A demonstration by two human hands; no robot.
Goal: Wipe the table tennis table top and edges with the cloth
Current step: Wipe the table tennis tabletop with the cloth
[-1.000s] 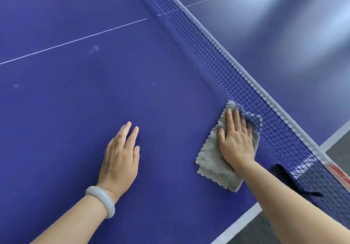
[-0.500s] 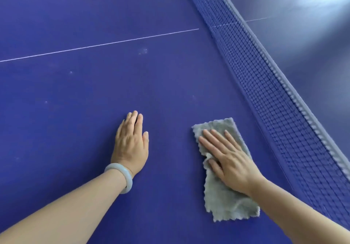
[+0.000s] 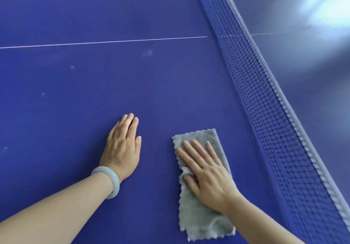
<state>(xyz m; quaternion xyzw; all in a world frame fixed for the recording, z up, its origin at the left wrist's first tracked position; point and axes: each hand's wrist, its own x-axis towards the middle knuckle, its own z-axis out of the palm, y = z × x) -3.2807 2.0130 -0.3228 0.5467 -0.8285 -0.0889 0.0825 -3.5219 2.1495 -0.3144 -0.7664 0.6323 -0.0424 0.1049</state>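
Flatly, the right hand [image 3: 206, 175] lay palm down on the cloth [image 3: 201, 223], its fingers straight and slightly fanned, pressing the fabric onto the table [image 3: 85, 95]. The thumb rested at the cloth's left edge, where the material bunched a little. Nothing was gripped or pinched; the hand was simply spread over the fabric.

The cloth was grey with a scalloped border and lay as a long narrow strip. One end showed just past the fingertips, and the other reached back beneath the wrist and forearm. It sat near the net [image 3: 274, 114] but did not touch it, with a band of bare blue surface between them.

To the left, well apart from the cloth, the left hand [image 3: 123, 149] rested flat on the tabletop, fingers straight and close together, holding nothing. A pale bracelet [image 3: 111, 179] circled that wrist.

Further out, a thin white line [image 3: 104, 41] ran across the blue surface to the foot of the net. Several faint pale marks [image 3: 147, 53] dotted the area below that line. Beyond the net, the far half of the table carried a bright glare [image 3: 322, 4].
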